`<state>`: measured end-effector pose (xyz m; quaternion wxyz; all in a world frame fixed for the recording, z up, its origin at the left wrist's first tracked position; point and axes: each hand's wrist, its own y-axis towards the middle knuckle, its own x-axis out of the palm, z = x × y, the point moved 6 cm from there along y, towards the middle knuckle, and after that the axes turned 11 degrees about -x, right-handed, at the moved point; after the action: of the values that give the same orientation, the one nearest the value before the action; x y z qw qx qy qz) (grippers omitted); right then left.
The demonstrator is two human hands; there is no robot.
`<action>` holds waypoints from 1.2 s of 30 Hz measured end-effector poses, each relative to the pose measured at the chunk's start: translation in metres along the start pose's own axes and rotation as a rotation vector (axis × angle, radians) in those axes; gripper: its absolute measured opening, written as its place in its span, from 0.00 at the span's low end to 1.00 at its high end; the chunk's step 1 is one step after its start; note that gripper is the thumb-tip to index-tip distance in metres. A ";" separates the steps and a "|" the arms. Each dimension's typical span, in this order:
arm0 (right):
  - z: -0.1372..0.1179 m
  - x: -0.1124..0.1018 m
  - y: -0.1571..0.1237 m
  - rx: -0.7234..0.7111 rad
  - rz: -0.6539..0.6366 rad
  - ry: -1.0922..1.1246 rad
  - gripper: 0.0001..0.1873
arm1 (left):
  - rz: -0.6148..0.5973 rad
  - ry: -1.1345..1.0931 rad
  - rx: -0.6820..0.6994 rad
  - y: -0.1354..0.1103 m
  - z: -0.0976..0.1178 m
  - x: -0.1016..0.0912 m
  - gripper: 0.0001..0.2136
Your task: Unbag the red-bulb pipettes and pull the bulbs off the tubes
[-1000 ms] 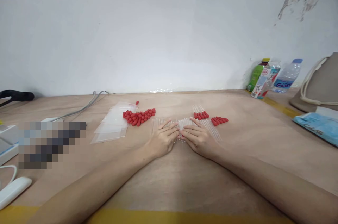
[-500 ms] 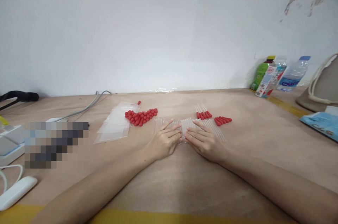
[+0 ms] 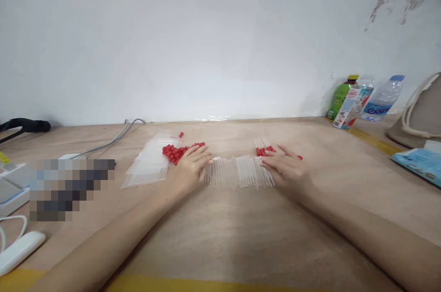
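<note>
A row of clear glass dropper tubes [image 3: 237, 172] lies side by side on the table between my hands. My left hand [image 3: 191, 165] is at the row's left end, fingers stretched out, partly covering a pile of red rubber bulbs [image 3: 171, 153]. At the right end, my right hand [image 3: 287, 170] is slightly blurred, its fingers extended over the outer tubes. Just behind its fingertips lie several droppers [image 3: 262, 150] with red bulbs fitted and thin tips pointing away. More red bulbs are mostly hidden beneath the right hand; one end [image 3: 300, 158] shows.
Clear plastic bags [image 3: 146, 168] lie left of the bulb pile, with a single red bulb [image 3: 181, 134] at their far corner. Bottles [image 3: 382, 99] stand at the back right near a blue packet [image 3: 418, 165]. A grey cable [image 3: 113, 138] and a white device [image 3: 22, 253] are on the left.
Both hands have moved apart from the middle of the tube row to its two ends. The row looks narrower, and its middle is uncovered. My right hand now covers the loose bulbs on the right.
</note>
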<state>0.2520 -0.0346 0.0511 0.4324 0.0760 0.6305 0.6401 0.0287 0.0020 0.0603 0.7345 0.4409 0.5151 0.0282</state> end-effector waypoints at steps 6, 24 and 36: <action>0.111 -0.013 -0.031 0.659 -0.158 -0.149 0.13 | -0.237 0.251 -0.491 0.007 -0.056 -0.005 0.17; 0.162 0.006 -0.105 1.161 -0.444 0.126 0.15 | -0.340 0.029 -0.684 -0.003 -0.078 0.024 0.10; 0.173 0.004 -0.110 1.099 -0.406 0.070 0.21 | -0.150 -0.038 -0.711 -0.012 -0.072 0.024 0.13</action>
<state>0.4111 0.0774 -0.0132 0.4223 0.1455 0.8858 0.1260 -0.0213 0.0511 0.0292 0.8513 0.1193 0.4904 0.1435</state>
